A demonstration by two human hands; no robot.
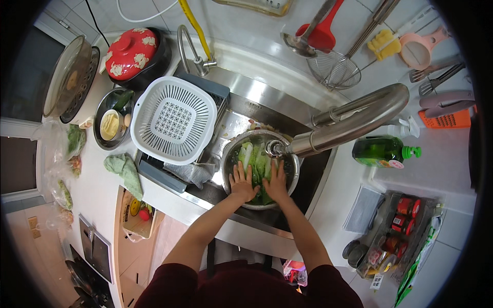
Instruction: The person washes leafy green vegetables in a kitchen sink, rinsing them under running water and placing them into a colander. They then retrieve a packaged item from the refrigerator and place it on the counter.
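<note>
Both my hands lie spread, palms down, on green lettuce leaves (pixel 257 156) in a round stainless steel bowl (pixel 295 175) in the sink. My left hand (pixel 242 183) touches the leaves on the left side, its fingers apart. On the right side, my right hand (pixel 276 183) rests the same way, fingertips near the faucet's outlet. Neither hand is closed around anything. The leaves look wet and seem to sit in water. Above the bowl hangs the spout of a large metal faucet (pixel 339 133). What lies under my palms is hidden.
A white plastic colander (pixel 174 120) sits on a rack across the sink's left part, beside a grey cloth (pixel 192 173). Further left are a metal bowl (pixel 101 143), a green cloth (pixel 125 173) and a red-lidded pot (pixel 131 54). A green soap bottle (pixel 377 152) lies right of the faucet.
</note>
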